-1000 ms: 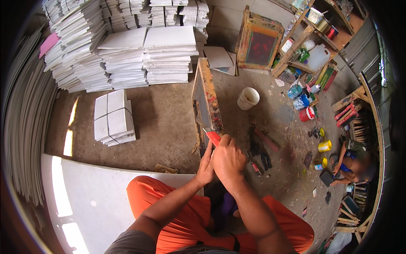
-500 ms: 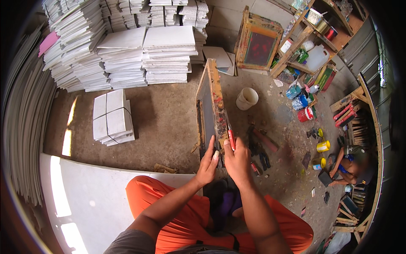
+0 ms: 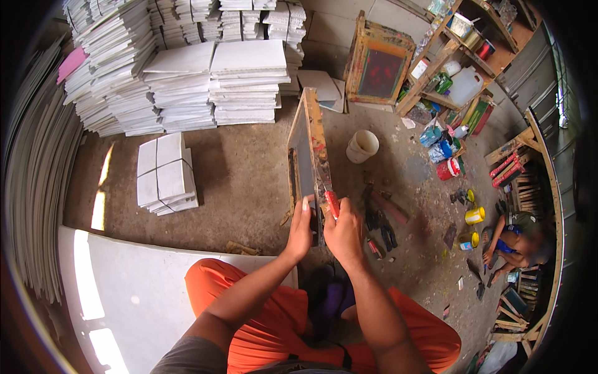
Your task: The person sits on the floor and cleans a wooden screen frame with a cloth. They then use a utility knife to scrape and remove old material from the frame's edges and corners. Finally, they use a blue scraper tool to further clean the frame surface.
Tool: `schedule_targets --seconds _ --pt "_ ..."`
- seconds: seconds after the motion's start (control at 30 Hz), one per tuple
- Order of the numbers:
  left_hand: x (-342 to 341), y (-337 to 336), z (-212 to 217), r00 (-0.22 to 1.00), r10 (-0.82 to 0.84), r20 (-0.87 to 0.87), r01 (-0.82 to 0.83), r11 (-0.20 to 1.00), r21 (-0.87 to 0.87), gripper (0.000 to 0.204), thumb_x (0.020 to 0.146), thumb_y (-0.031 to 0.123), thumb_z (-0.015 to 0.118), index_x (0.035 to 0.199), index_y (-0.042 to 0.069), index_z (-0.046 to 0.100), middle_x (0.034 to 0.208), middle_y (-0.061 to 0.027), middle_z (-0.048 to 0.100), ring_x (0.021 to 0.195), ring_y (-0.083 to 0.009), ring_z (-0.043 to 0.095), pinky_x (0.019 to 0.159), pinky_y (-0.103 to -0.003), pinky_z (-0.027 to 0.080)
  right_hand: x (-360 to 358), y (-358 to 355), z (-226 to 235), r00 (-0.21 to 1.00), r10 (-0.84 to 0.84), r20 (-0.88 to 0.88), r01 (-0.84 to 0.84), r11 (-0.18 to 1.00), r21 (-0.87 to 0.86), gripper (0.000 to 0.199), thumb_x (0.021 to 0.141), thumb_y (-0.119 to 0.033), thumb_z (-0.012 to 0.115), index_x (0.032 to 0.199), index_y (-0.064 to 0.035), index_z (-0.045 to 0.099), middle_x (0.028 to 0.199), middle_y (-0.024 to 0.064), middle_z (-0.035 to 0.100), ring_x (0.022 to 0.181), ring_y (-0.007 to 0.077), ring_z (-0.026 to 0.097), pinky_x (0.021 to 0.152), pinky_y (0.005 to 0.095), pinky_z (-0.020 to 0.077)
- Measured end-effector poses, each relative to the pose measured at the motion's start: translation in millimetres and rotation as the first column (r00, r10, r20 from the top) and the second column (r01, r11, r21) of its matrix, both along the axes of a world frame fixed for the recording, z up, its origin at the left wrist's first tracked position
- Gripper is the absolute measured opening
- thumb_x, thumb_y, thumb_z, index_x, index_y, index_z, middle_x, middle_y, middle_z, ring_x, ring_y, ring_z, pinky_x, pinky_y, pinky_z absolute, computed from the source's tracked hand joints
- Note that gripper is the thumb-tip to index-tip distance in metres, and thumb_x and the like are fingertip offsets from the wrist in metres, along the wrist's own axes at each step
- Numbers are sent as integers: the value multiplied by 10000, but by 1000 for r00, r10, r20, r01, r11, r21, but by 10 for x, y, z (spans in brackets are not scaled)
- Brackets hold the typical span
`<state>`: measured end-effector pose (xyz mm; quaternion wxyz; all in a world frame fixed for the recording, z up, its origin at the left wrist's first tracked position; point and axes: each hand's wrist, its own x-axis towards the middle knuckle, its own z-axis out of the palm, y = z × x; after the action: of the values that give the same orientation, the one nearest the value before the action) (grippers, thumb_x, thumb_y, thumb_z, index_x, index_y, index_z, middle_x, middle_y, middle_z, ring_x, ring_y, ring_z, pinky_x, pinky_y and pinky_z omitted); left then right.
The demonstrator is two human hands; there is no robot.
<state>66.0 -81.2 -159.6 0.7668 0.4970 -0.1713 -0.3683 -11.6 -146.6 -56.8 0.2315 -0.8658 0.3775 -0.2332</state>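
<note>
A paint-stained wooden screen-printing frame [image 3: 317, 149] stands on edge in front of me, its grey mesh turned to the left. My left hand [image 3: 300, 229] holds the frame's near lower part from the mesh side, thumb up and fingertips partly hidden behind the wood. In my right hand [image 3: 344, 232] is a red-handled cutter knife [image 3: 332, 204], my fingers wrapped round its handle. Its tip lies against the frame's outer wooden edge, though the blade is hard to make out. My knees in orange trousers are spread below the frame.
A white board [image 3: 156, 280] lies at lower left. Beyond are a tied white stack [image 3: 165, 171] and taller stacks [image 3: 249, 81]. A white bucket [image 3: 362, 147], paint cans [image 3: 474, 215] and another screen frame [image 3: 380, 65] stand on the right. A person [image 3: 514, 240] crouches at far right.
My right hand has moved slightly down with the knife, which now tilts left against the frame edge. My left hand has shifted slightly lower. The crouching person's arms have moved.
</note>
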Motion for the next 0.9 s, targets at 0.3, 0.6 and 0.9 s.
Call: schedule_targets --seconds 0.3,0.6,0.9 --pt "322 -453 258 977 -46 209 3 979 204 338 1066 354 596 991 26 568 897 -32 598 847 -104 523 756 -307 470 -51 -112 -54 993 -31 113 7 978 206 164 948 -119 656 966 35 602 858 256 664 831 446 678 730 516 510" --pt "300 -126 222 990 139 12 -139 990 -3 288 1090 291 585 990 23 556 871 -8 601 801 -65 500 684 -270 441 -53 27 -14 978 81 193 -139 940 313 205 973 -172 677 1032 20 636 914 234 687 873 429 682 761 486 521" --pt "256 -24 137 982 182 45 -180 983 -37 257 1101 266 555 1000 34 506 878 -8 585 792 -65 497 662 -273 446 -63 234 113 969 198 145 -202 979 17 228 938 -167 738 1012 19 631 937 190 628 832 412 642 727 482 507"
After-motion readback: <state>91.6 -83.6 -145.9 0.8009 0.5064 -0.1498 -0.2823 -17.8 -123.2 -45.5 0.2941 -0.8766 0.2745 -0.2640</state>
